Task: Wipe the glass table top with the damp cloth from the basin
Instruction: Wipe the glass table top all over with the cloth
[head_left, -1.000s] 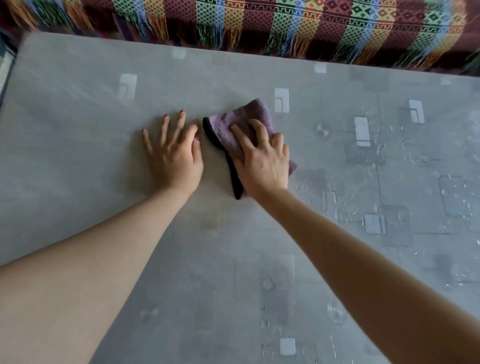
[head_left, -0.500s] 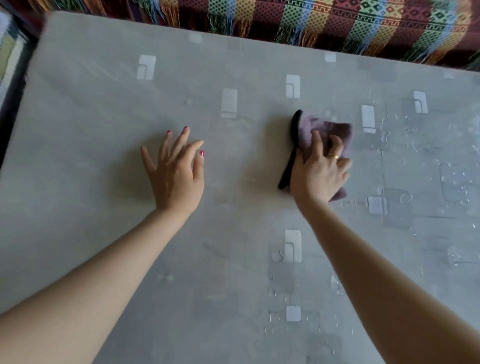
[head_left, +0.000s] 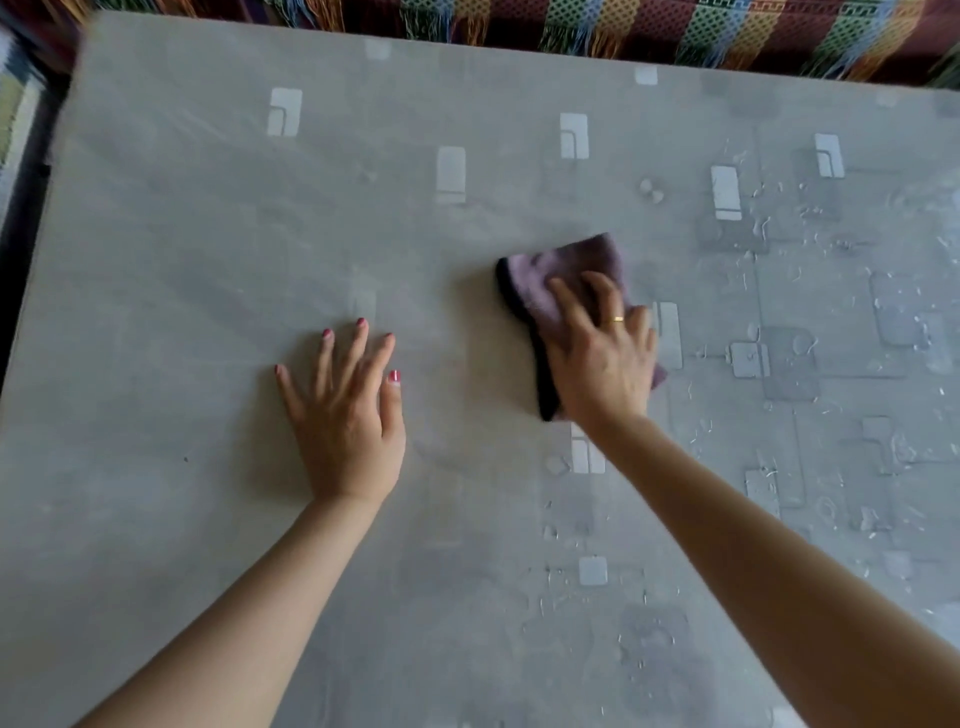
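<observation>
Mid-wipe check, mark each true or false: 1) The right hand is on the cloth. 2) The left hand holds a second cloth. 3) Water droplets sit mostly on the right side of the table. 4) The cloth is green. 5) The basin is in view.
1) True: the right hand presses flat on the cloth.
2) False: the left hand lies flat on the bare table, fingers spread, holding nothing.
3) True: droplets speckle the right side; the left part looks smooth.
4) False: it is purple with a dark edge.
5) False: no basin shows; only a fringed patterned fabric lies beyond the far edge.
</observation>
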